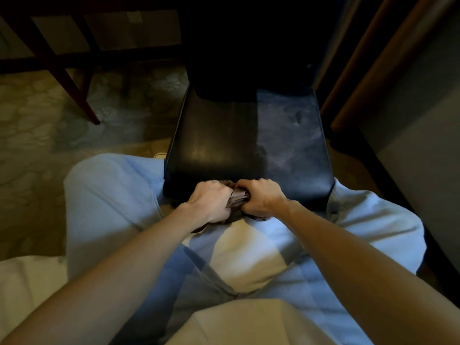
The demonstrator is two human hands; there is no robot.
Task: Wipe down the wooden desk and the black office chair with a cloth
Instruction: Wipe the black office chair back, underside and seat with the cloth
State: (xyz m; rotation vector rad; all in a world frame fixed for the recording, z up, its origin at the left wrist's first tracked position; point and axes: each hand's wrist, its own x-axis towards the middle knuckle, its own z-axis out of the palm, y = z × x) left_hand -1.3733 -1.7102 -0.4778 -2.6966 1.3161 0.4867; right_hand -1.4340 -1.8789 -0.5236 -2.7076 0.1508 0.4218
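Cloth (pixel 237 198), bunched, gripped between left hand (pixel 211 200) and right hand (pixel 261 197) just short of chair seat (pixel 249 135); risk: wad smears grime.

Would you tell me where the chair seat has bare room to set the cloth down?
The chair seat is bare from its backrest to its near edge. Crowded only there, where left hand and right hand grip the cloth.

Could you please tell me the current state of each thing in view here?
Dark bunched cloth: gripped by both hands at the seat's near edge.
Left hand: curled round the cloth.
Right hand: curled round the cloth.
Black padded chair seat: unoccupied, right part smeary.
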